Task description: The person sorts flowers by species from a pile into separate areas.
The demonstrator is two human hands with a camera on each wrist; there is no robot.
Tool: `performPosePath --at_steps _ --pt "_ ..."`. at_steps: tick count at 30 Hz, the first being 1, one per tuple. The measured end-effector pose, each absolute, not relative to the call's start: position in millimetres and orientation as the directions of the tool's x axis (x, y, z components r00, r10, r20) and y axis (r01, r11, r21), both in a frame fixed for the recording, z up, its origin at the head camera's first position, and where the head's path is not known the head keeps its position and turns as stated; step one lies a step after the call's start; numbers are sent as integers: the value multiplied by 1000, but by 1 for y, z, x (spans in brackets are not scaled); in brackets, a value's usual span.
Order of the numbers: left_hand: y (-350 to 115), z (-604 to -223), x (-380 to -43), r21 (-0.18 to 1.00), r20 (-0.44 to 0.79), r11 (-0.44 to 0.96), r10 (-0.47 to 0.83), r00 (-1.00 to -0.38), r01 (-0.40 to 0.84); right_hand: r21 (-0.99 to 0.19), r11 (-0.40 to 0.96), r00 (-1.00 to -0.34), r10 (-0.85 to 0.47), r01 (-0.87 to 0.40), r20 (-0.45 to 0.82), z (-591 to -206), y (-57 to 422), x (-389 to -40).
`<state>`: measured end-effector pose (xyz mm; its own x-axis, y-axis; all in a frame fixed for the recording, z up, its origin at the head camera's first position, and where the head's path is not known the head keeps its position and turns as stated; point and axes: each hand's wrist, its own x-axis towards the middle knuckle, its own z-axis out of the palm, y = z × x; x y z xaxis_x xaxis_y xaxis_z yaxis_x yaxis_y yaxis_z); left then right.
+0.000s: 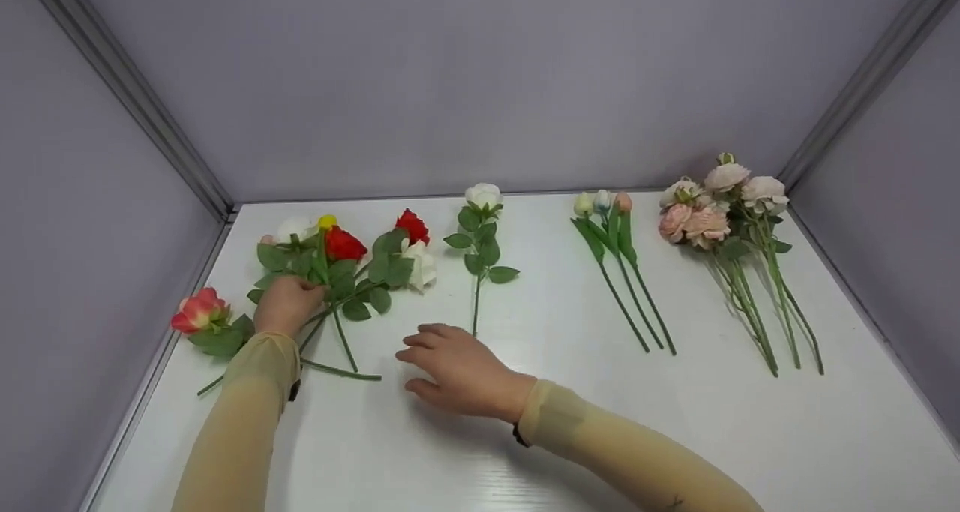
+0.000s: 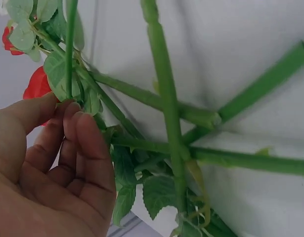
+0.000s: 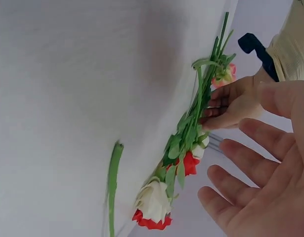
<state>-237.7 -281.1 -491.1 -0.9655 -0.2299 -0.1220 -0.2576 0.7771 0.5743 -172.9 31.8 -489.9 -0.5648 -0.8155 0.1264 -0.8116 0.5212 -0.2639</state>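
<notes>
My left hand [image 1: 287,304] is over the loose pile of flowers at the left and pinches the thin green stem [image 2: 70,54] of a yellow tulip [image 1: 327,222] between thumb and fingertips. Around it lie red roses [image 1: 345,244], white roses [image 1: 421,266] and crossed leafy stems [image 2: 164,89]. My right hand [image 1: 465,373] hovers palm down over the table, fingers spread and holding nothing. Just beyond its fingers is the stem end of a single white rose [image 1: 484,196] lying by itself.
A pink-red rose [image 1: 199,311] lies at the table's left edge. Three tulips [image 1: 622,272] lie right of centre, and a bunch of pale pink peony-like flowers [image 1: 705,226] at the far right. Grey walls [image 1: 510,85] enclose the white table [image 1: 420,459] at the back and sides.
</notes>
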Motion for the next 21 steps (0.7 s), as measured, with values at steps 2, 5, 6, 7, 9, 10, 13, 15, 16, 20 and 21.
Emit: performPosePath --at_steps 2,5,6,7,9,10,13,15,16,20,21 --pt "-278 -491 -241 556 -143 784 -234 -962 -274 -256 504 -545 -829 -825 126 -490 27 -170" --pt "-274 -492 -244 546 -162 787 -238 -958 -288 -252 493 -534 -836 -833 127 -492 27 -168" --pt "-274 -492 -245 549 -167 784 -237 -957 -290 -253 493 -534 -835 -832 129 -493 28 -168" --pt "-274 -493 -245 557 -169 778 -236 -957 -290 -251 494 -535 -835 -832 131 -494 31 -168" --pt "-275 -495 -245 588 -176 754 -234 -956 -293 -248 495 -538 -831 -833 145 -497 34 -169" --pt "-276 -496 -246 611 -179 735 -232 -956 -293 -246 495 -538 -828 -833 157 -498 37 -170" --pt "-279 -497 -245 714 -200 631 -230 -952 -303 -260 494 -545 -818 -830 182 -502 45 -173" --pt "-280 -496 -245 784 -223 536 -227 -948 -313 -278 504 -560 -808 -818 184 -505 52 -176" --pt "-280 -495 -244 813 -232 487 -230 -945 -319 -294 511 -571 -801 -808 180 -506 55 -177" --pt "-278 -488 -242 878 -250 352 -237 -939 -323 -352 545 -622 -766 -761 160 -508 69 -181" --pt "-276 -486 -241 886 -247 338 -237 -940 -318 -369 551 -635 -755 -749 162 -508 72 -181"
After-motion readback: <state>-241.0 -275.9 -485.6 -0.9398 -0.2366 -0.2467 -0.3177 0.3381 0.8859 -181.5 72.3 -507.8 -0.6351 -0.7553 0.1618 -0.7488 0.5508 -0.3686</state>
